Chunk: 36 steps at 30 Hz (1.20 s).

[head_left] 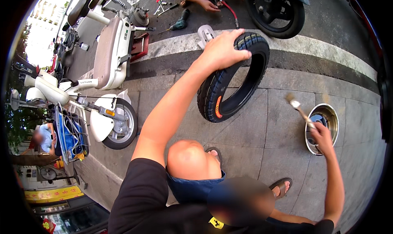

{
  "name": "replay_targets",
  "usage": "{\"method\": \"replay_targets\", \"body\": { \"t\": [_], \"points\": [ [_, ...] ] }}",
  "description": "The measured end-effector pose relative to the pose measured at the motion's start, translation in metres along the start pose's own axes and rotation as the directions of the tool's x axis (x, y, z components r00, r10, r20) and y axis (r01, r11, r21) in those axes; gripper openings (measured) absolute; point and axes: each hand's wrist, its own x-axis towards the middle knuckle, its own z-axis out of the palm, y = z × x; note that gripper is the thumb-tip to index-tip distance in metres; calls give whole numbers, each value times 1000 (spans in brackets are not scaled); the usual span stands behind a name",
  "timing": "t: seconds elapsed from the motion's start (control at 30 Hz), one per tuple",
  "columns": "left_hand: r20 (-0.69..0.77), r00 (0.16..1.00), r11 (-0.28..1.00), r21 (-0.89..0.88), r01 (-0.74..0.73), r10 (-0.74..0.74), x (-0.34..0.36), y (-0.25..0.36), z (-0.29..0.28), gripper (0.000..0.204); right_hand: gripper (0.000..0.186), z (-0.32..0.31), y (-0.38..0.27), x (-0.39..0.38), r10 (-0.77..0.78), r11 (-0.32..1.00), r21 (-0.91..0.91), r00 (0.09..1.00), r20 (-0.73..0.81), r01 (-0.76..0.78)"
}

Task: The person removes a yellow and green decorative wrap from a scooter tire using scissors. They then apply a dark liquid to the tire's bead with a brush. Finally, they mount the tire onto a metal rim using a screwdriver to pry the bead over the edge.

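Note:
My left hand grips the top of a black scooter tyre, thumb on the near edge of the tread and the fingers over its far side. The tyre stands tilted on the paving, with an orange label on its sidewall and no rim inside. In my right hand is a paintbrush, held by its wooden handle, bristles pointing up and left toward the tyre but apart from it. Just behind that hand sits a round metal basin with dark liquid in it, partly hidden by the hand.
A white electric scooter stands at the left, another scooter's front wheel nearer. At the back lie a green power drill and hand tools. Another person's hand is near a red hose, beside a black wheel.

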Motion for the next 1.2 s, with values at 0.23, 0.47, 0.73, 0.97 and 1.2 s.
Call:
{"method": "replay_targets", "body": {
  "t": [0.23, 0.47, 0.73, 0.97, 1.2],
  "points": [
    [17, 996, 996, 26, -90, 90, -18, 20, 3, 79, 19, -87, 114, -47, 269, 946, -120, 936, -226, -300],
    [16, 999, 998, 28, -50, 50, -27, 26, 14, 83, 20, -67, 181, -10, 210, 954, -142, 930, -302, -262],
    [-93, 983, 987, -17, -158, 156, -29, 38, -9, 76, 21, -112, 114, -60, 180, 890, -415, 982, -65, -191],
    [3, 929, 918, 158, 364, -369, -64, 63, -70, 85, 18, -149, 19, -214, 415, 909, -116, 895, 163, -401],
    [102, 718, 725, 135, 675, -688, -139, 82, -178, 71, 24, -221, -177, -424, 571, 808, -9, 779, 260, -589]
  ]
}}
